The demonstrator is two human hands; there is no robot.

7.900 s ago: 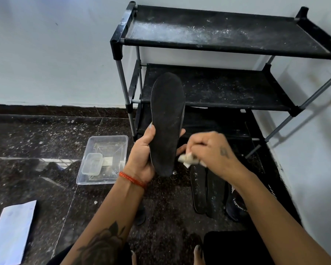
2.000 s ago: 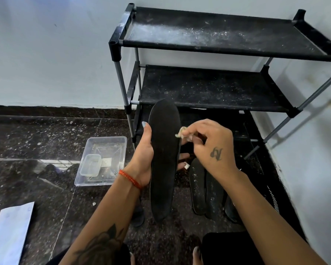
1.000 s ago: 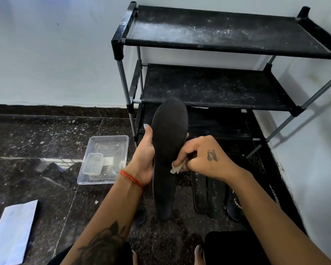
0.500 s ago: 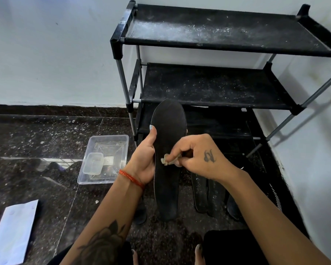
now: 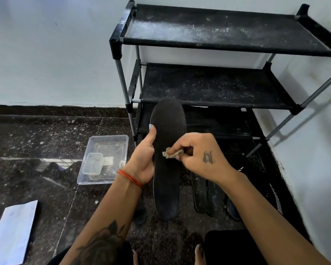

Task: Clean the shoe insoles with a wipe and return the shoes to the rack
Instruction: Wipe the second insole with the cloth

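Slid leftward since half a second ago, wipe (image 5: 172, 153) pinched in right hand (image 5: 201, 155) mid-insole (image 5: 168, 155), gripped upright by left hand (image 5: 144, 159), long axis running near to far before rack (image 5: 214, 85).

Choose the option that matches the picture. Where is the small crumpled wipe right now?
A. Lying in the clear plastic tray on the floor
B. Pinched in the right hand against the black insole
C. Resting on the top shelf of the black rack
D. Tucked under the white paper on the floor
B: the small crumpled wipe is pinched by the right hand against the long black insole, which the left hand holds upright.
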